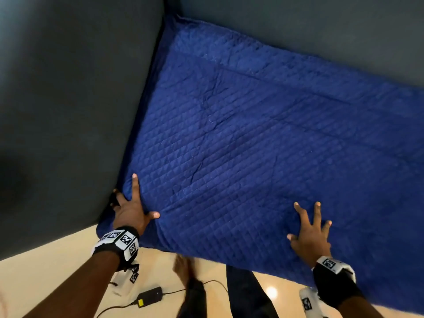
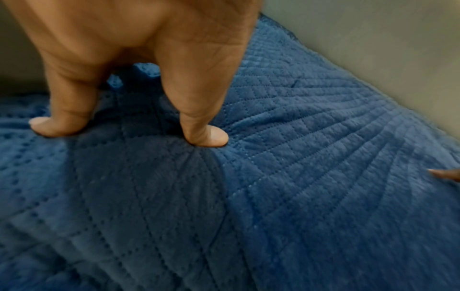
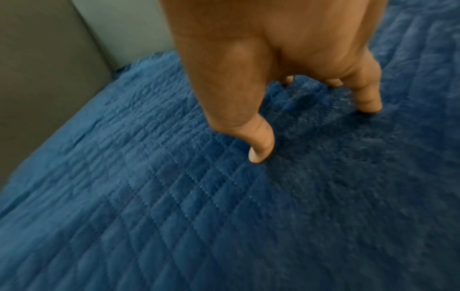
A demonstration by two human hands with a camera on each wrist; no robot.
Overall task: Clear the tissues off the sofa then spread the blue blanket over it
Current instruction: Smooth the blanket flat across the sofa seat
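Observation:
The quilted blue blanket (image 1: 263,145) lies spread flat over the seat of the dark grey sofa (image 1: 64,99), reaching the back corner and hanging over the front edge. My left hand (image 1: 130,207) rests open on its near left corner beside the armrest, fingers splayed. Spread fingers of my right hand (image 1: 309,228) press the blanket near the front edge. The left wrist view has fingertips (image 2: 206,137) dimpling the blanket (image 2: 298,177). The right wrist view shows fingertips (image 3: 259,153) pushing into the blanket (image 3: 174,196). No tissues are in view.
The sofa's grey backrest (image 1: 321,31) runs along the top right. Below the seat is a cream floor (image 1: 46,283) with a black power adapter (image 1: 149,296) and its cable. My legs and a foot (image 1: 183,267) stand close to the sofa front.

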